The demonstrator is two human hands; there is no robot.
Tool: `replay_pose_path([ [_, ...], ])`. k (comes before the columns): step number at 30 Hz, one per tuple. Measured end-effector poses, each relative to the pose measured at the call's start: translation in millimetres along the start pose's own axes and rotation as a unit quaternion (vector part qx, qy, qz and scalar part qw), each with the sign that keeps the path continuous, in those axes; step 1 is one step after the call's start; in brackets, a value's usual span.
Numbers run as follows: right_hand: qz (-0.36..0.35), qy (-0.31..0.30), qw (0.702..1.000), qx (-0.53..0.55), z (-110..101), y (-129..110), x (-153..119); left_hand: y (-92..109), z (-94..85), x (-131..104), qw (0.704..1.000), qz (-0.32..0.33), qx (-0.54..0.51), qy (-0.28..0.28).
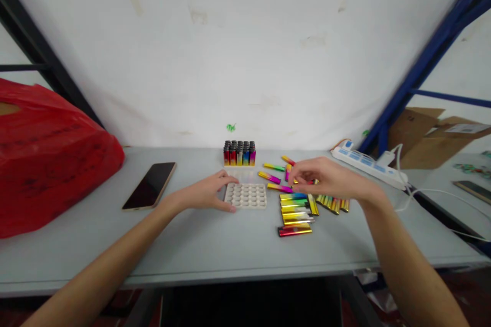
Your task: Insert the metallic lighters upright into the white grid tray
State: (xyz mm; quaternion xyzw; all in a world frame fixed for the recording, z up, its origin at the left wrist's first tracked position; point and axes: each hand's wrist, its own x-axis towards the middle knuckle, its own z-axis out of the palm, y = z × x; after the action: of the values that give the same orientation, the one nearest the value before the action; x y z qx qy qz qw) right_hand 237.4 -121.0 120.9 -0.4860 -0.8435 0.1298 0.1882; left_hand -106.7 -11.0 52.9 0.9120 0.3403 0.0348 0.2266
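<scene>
My left hand (pixel 209 193) grips the left end of a white tray (pixel 246 196) with rows of round holes, the thumb at its near corner and the index finger at its far corner. No lighter stands in the holes. Over a loose spread of shiny coloured lighters (pixel 295 210), my right hand (pixel 326 178) has its fingers bent and pinched. Its fingertips are close to the dark end of a magenta and yellow lighter (pixel 279 188). What lies between the fingers is hidden. Behind the tray, several lighters (pixel 240 155) stand upright in a block of rows.
A phone (pixel 149 186) lies left of my left hand, and a red plastic bag (pixel 53 158) sits at the far left. At the right back are a white power strip (pixel 368 164) with cables and an open cardboard box (pixel 429 138). A wall closes off the back.
</scene>
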Motion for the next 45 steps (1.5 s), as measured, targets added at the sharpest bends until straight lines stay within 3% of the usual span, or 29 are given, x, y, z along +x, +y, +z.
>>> replay_pose_path([
  [4, 0.026, -0.084, 0.994, -0.062, 27.0, 33.3, 44.0, -3.4, -4.8, 14.2, 0.999, -0.008, 0.033, -0.014],
  [10, 0.047, -0.114, 0.986, -0.115, 56.8, 58.4, 51.1, -9.0, -5.4, 38.7, 0.998, -0.001, 0.055, -0.007],
  [13, 0.017, -0.11, 0.988, -0.109, 53.8, 61.4, 51.3, -11.7, 0.4, 40.3, 0.999, 0.0, 0.043, 0.017],
  [16, 0.017, -0.06, 0.996, -0.068, 41.5, 64.4, 54.7, -15.1, 5.5, 35.2, 0.998, -0.004, 0.028, 0.056],
  [20, 0.017, -0.002, 0.994, 0.112, 31.2, 63.4, 68.8, -20.3, 6.9, 30.5, 0.997, 0.004, 0.033, 0.068],
  [24, 0.018, 0.094, 0.95, 0.296, 50.8, 56.7, 90.9, -23.4, 7.4, 31.2, 0.995, 0.021, 0.038, 0.086],
  [28, 0.055, 0.178, 0.867, 0.462, 84.1, 50.1, 101.6, -19.8, 9.8, 29.8, 0.995, 0.021, 0.034, 0.096],
  [31, 0.084, 0.182, 0.818, 0.539, 98.0, 42.6, 97.9, -14.6, 12.6, 29.0, 0.994, 0.023, 0.038, 0.101],
  [34, 0.081, 0.148, 0.796, 0.582, 101.9, 32.6, 91.8, -11.7, 15.3, 29.7, 0.994, 0.027, 0.041, 0.097],
  [37, 0.072, 0.125, 0.805, 0.575, 103.3, 24.6, 89.7, -12.8, 16.3, 30.0, 0.994, 0.024, 0.043, 0.101],
  [39, 0.079, 0.142, 0.835, 0.526, 104.9, 21.9, 90.0, -14.8, 15.7, 29.7, 0.993, 0.021, 0.048, 0.107],
  [42, 0.077, 0.224, 0.905, 0.353, 107.8, 20.3, 89.6, -17.5, 14.0, 28.9, 0.993, 0.025, 0.056, 0.098],
  [45, 0.065, 0.282, 0.938, 0.193, 110.1, 18.3, 87.6, -18.2, 13.3, 28.3, 0.993, 0.034, 0.055, 0.099],
])
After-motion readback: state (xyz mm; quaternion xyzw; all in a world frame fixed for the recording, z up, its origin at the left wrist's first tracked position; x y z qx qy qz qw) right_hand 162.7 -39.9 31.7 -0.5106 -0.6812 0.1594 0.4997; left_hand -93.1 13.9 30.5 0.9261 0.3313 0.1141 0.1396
